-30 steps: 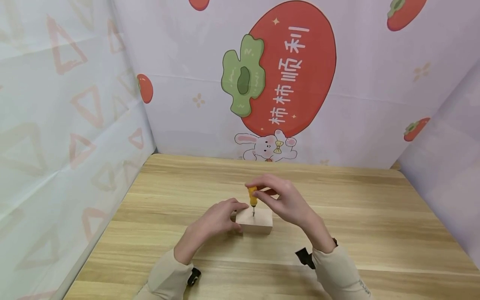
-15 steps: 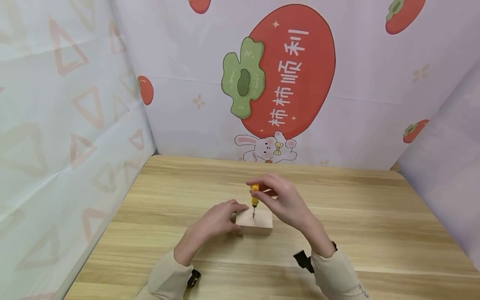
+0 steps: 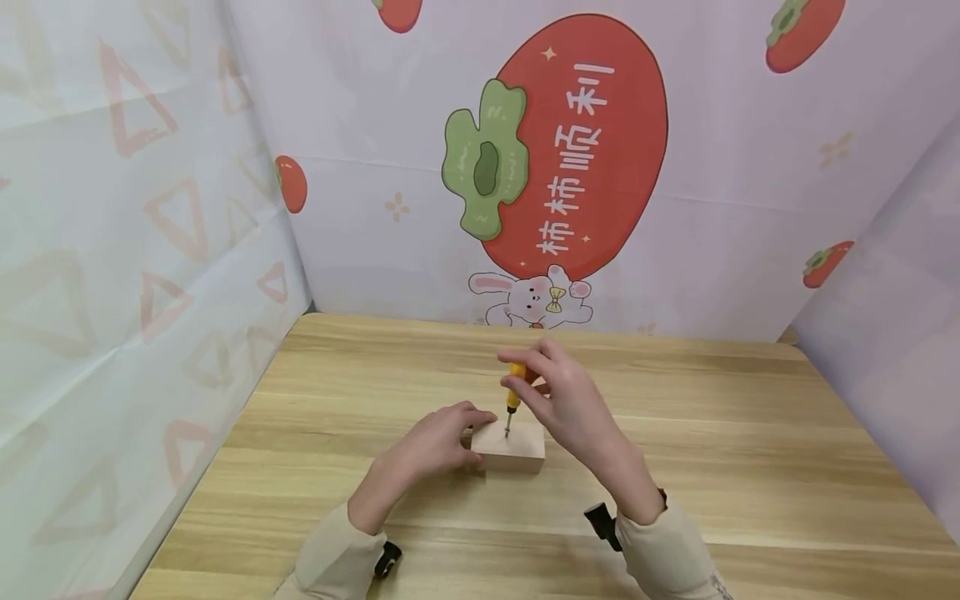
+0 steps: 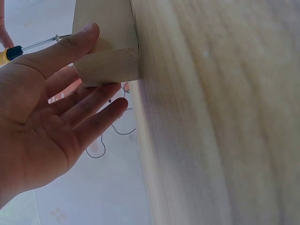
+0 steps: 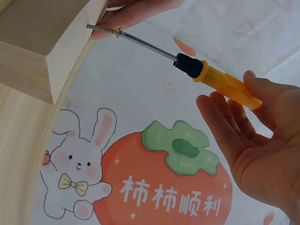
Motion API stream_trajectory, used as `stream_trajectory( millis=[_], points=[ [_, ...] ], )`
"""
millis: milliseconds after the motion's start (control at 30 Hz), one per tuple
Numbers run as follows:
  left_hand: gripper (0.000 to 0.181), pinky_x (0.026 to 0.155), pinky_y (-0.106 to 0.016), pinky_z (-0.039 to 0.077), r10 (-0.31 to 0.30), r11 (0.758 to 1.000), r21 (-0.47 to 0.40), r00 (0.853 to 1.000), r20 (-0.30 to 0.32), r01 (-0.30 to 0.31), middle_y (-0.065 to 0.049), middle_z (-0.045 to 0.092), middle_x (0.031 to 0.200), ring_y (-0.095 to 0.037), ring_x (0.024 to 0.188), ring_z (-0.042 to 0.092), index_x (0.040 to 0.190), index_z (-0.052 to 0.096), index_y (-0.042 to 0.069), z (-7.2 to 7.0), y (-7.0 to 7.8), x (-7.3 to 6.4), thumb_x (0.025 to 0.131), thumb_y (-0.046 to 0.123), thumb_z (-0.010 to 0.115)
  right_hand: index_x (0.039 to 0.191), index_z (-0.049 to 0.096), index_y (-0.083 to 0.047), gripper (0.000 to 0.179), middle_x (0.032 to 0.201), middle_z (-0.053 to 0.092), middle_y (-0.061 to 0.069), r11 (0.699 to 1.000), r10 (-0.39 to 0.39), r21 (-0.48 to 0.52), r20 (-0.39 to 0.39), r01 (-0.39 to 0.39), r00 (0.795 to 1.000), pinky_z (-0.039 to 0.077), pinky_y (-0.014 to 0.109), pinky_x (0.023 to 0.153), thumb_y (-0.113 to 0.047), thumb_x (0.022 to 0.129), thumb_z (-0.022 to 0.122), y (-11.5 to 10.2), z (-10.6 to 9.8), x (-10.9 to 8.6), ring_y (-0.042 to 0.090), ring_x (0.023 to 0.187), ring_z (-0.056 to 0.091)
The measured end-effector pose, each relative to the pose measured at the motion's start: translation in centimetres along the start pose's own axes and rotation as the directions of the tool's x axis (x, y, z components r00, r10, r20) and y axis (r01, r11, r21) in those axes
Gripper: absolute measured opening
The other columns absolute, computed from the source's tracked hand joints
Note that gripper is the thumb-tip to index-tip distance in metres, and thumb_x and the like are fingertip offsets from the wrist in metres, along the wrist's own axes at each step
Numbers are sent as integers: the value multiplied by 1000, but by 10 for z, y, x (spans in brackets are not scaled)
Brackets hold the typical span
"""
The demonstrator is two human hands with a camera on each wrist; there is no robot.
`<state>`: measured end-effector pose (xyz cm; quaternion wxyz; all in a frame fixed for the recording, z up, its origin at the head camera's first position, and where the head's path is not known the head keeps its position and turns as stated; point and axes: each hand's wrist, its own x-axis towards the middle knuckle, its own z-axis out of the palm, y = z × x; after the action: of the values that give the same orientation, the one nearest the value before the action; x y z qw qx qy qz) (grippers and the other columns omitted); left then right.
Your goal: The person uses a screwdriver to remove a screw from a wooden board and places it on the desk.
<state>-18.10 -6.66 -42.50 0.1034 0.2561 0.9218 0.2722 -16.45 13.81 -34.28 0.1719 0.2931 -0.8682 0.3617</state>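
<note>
In the lower centre of the head frame, the right hand [image 3: 576, 404] pinches the screwdriver [image 3: 513, 396], its axis slightly angled to 1 screw [image 3: 507, 432] below, while the left hand [image 3: 433, 437] grips the wooden block [image 3: 521, 446].

The left hand [image 4: 40, 117] grips a block [image 4: 112, 35] (screwdriver [image 4: 40, 43] just beside).

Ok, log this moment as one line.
left hand: grips wooden block | right hand: holds yellow screwdriver to screw | screw: thread exposed, point at block's top face
</note>
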Motion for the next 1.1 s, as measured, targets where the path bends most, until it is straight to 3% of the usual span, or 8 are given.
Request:
stream_trajectory(
  millis=[167, 333, 533, 700, 900, 1100],
  points=[
    [61, 82, -33, 49, -8, 1000, 3, 1000, 5, 8, -2, 65, 115, -14, 93, 59, 133, 64, 15, 1, -1, 2, 77, 23, 86, 118, 68, -8, 34, 95, 64, 1, 997, -25, 68, -33, 27, 999, 58, 23, 70, -5, 85, 76, 3, -1, 0, 11, 80, 66],
    [61, 82, -32, 49, -10, 1000, -3, 1000, 10, 10, -2, 65, 114, -13, 93, 59, 133, 64, 15, 1, -2, 3, 77, 24, 86, 117, 68, -11, 30, 102, 67, 1, 990, -25, 138, 38, 20, 999, 58, 26, 71, -1, 89, 71, 4, -8, -1, 12, 88, 68],
    [61, 80, -31, 48, -9, 1000, -11, 1000, 10, 9, -1, 65, 113, -12, 91, 58, 133, 64, 14, 1, -2, 3, 77, 23, 86, 122, 68, -12, 32, 106, 64, 0, 998, -17, 65, 7, 17, 1000, 58, 24, 72, -7, 91, 71, 5, -6, -4, 12, 90, 68],
    [61, 78, -30, 48, -6, 1000, -14, 1000, 11, 6, -1, 65, 112, -12, 89, 57, 133, 64, 14, 1, -1, 3, 77, 23, 86, 119, 71, -12, 34, 99, 61, -1, 1000, -25, 8, -45, 25, 999, 57, 20, 68, -13, 86, 78, 1, -2, -4, 8, 85, 64],
    [61, 77, -29, 47, 1, 1000, -8, 1000, 9, -1, -2, 65, 113, -12, 89, 57, 133, 64, 14, 2, -2, 4, 77, 24, 86, 113, 74, -8, 31, 89, 64, 0, 999, -41, 13, -59, 42, 997, 56, 19, 67, -7, 82, 80, -2, -3, -2, 7, 76, 67],
    [61, 78, -30, 48, -7, 1000, -11, 1000, 13, 7, -1, 65, 113, -12, 89, 57, 133, 64, 14, 2, -2, 3, 77, 23, 86, 119, 71, -7, 33, 98, 70, 4, 995, -38, 88, -16, 39, 999, 58, 23, 69, 1, 87, 72, 1, -4, -2, 10, 81, 68]
  ],
)
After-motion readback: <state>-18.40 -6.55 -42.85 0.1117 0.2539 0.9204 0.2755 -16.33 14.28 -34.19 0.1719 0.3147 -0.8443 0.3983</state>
